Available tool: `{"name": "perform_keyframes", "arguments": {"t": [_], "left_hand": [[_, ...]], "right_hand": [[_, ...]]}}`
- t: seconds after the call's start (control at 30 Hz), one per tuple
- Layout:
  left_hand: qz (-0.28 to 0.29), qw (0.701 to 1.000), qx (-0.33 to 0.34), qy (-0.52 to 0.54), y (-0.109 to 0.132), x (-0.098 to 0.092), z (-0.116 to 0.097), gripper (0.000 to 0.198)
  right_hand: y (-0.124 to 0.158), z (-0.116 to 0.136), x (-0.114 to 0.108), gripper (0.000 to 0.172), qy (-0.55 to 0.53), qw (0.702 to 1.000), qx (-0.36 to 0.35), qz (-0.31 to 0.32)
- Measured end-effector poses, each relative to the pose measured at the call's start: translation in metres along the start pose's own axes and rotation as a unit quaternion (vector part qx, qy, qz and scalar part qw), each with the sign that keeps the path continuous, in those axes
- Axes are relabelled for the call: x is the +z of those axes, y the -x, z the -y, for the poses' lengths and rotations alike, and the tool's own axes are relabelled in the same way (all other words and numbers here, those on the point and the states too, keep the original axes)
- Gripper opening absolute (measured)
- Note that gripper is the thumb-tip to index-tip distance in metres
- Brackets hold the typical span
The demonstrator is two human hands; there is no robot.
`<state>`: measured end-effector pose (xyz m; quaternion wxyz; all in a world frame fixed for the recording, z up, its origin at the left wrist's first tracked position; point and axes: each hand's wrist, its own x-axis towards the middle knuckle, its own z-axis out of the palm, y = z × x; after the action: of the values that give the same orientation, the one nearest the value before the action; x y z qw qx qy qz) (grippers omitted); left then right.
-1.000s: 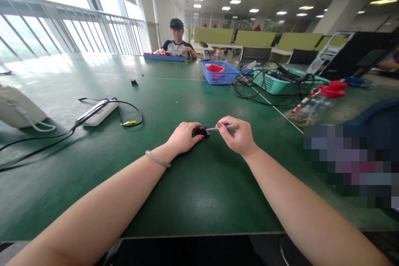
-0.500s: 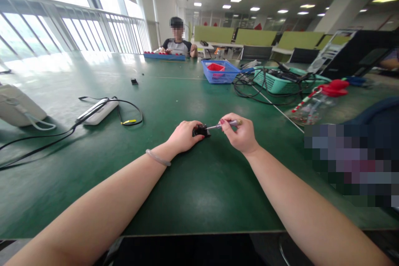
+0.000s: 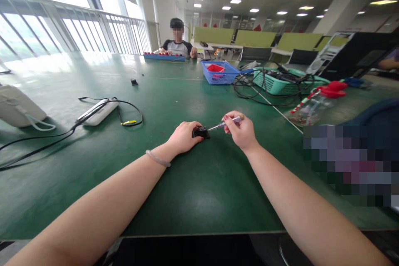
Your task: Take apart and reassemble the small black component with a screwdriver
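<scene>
Steadying, head view: black block (image 3: 200, 132), perhaps a terminal block, gripped between thumb and fingers of the left hand (image 3: 183, 135), resting on the green tabletop (image 3: 199, 195) in front of the wearer.
Screwdriver (image 3: 220, 125): grasped in the fingers of the right hand (image 3: 243, 134), tilted, shaft sloping down to the block's right end; touching or just beside, too small to tell.
Done: block held in place, driver lined up with it.
Left: seemingly mid-work, with block not yet let go and driver not yet set down; whether any screw sits loose or tight, impossible to tell.
Small black piece (image 3: 134, 82): lying well apart, farther off and leftward, touched by neither hand; finished or waiting, unclear.
Blue basket (image 3: 220, 76): beyond the hands, with a red container (image 3: 215, 68) inside.
</scene>
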<state>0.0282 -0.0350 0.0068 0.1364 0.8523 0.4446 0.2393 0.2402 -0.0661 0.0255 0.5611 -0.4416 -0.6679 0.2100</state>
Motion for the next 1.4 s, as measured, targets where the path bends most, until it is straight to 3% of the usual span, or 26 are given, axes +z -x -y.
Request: {"name": "perform_keyframes", "arguments": {"t": [0.2,0.4,1.23,1.4], "left_hand": [[0.001,1.0,-0.003,-0.002,-0.001,0.0,0.0,0.038],[0.004,1.0,0.0,0.003,0.0,0.0,0.0,0.038],[0.002,1.0,0.007,0.011,0.001,0.0,0.0,0.038],[0.009,1.0,0.008,0.018,0.001,0.0,0.0,0.037]], "right_hand": [[-0.01,-0.019,0.001,0.033,-0.149,0.983,0.103,-0.03],[-0.013,-0.035,-0.004,0.044,-0.176,0.971,0.154,-0.044],[-0.015,-0.04,-0.005,0.043,-0.19,0.962,0.182,-0.071],[-0.014,-0.042,-0.005,0.042,-0.186,0.964,0.184,-0.053]]}}
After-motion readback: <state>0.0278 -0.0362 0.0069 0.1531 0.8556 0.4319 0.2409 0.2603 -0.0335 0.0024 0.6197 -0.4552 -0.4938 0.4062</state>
